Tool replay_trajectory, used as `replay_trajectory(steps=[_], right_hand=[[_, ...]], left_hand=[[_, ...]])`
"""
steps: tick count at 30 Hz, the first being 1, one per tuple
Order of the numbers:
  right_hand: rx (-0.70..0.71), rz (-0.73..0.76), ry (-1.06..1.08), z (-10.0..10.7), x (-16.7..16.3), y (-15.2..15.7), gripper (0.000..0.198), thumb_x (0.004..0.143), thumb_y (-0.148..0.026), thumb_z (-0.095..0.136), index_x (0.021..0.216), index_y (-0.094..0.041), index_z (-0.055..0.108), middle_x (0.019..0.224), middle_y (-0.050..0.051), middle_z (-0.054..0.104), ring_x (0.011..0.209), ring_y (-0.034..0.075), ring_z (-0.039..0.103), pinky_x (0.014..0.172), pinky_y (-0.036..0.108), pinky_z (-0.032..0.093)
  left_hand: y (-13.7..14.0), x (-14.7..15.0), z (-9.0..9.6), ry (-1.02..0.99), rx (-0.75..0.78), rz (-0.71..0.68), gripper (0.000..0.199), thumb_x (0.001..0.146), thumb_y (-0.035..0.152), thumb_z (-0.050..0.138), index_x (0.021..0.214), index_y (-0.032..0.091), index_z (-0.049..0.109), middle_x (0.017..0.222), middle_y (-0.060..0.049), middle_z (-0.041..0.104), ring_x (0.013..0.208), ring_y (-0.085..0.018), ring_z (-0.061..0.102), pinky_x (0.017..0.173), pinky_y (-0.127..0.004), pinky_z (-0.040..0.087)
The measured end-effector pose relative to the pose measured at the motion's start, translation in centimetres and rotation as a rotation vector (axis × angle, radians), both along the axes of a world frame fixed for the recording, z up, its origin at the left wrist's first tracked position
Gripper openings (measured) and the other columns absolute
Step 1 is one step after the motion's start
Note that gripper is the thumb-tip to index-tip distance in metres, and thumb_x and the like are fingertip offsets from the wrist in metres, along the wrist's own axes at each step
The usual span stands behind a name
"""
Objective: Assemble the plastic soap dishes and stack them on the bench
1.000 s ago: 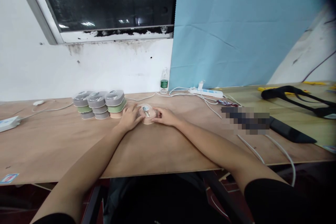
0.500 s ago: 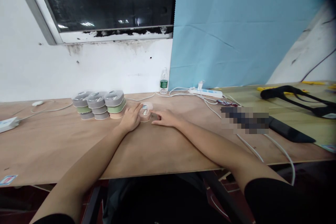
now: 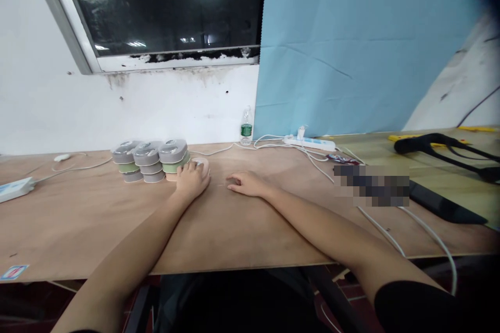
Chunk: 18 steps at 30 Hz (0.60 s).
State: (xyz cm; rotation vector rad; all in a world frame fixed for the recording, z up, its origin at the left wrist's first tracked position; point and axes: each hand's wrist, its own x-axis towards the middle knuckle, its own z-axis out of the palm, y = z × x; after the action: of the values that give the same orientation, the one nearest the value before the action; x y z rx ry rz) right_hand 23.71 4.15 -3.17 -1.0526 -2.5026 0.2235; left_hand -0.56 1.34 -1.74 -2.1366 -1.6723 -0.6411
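My left hand [image 3: 192, 179] is wrapped over a small pale pink container with a clear lid [image 3: 204, 164], which rests on the table beside the stacks. The fingers hide most of it. To the right, my right hand [image 3: 245, 183] lies near the tabletop, thumb and fingers loosely bent and apart, holding nothing. Three stacks of lidded containers stand left of my left hand. The left stack [image 3: 129, 167] has grey and green pieces, the middle stack [image 3: 150, 169] is grey, and the right stack [image 3: 172, 158] shows grey, green and pink, partly hidden by my left hand.
A clear bottle with a green label [image 3: 246, 129] stands by the wall. Behind my right hand lies a white power strip [image 3: 312, 143] with cables. Black headgear-like straps [image 3: 437, 148] and a dark long object [image 3: 445, 203] lie at right. Another white strip [image 3: 16, 188] sits far left.
My left hand has moved the pink container left, up to the right stack. My right hand has come away from the container. The view has shifted slightly.
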Motion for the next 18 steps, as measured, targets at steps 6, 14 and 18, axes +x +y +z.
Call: replay_trajectory(steps=[6, 14, 18], right_hand=[[0.018, 0.012, -0.021, 0.0, -0.1, 0.0, 0.039, 0.085, -0.043, 0.058, 0.116, -0.022, 0.065, 0.092, 0.006, 0.071, 0.08, 0.018, 0.063, 0.072, 0.028, 0.044], [0.03, 0.043, -0.011, 0.1, -0.2, 0.0, 0.033, 0.083, -0.037, 0.059, 0.112, -0.021, 0.067, 0.091, 0.005, 0.071, 0.079, 0.018, 0.063, 0.072, 0.027, 0.043], [0.031, 0.047, 0.002, 0.4, -0.2, -0.3, 0.033, 0.084, -0.035, 0.059, 0.113, -0.024, 0.066, 0.087, 0.003, 0.07, 0.076, 0.017, 0.061, 0.067, 0.026, 0.04]], left_hand=[[0.0, 0.1, 0.0, 0.006, 0.011, -0.018, 0.057, 0.079, 0.052, 0.055, 0.127, 0.022, 0.052, 0.132, -0.018, 0.051, 0.121, -0.039, 0.043, 0.095, -0.054, 0.031], [-1.2, 1.1, 1.0, 0.043, -0.09, -0.55, 0.043, 0.088, 0.043, 0.046, 0.125, 0.022, 0.056, 0.132, -0.011, 0.054, 0.12, -0.027, 0.049, 0.103, -0.045, 0.035], [-0.9, 2.2, -0.3, 0.032, -0.3, -0.702, 0.049, 0.087, 0.043, 0.049, 0.133, 0.026, 0.051, 0.138, -0.007, 0.05, 0.122, -0.025, 0.051, 0.103, -0.042, 0.04]])
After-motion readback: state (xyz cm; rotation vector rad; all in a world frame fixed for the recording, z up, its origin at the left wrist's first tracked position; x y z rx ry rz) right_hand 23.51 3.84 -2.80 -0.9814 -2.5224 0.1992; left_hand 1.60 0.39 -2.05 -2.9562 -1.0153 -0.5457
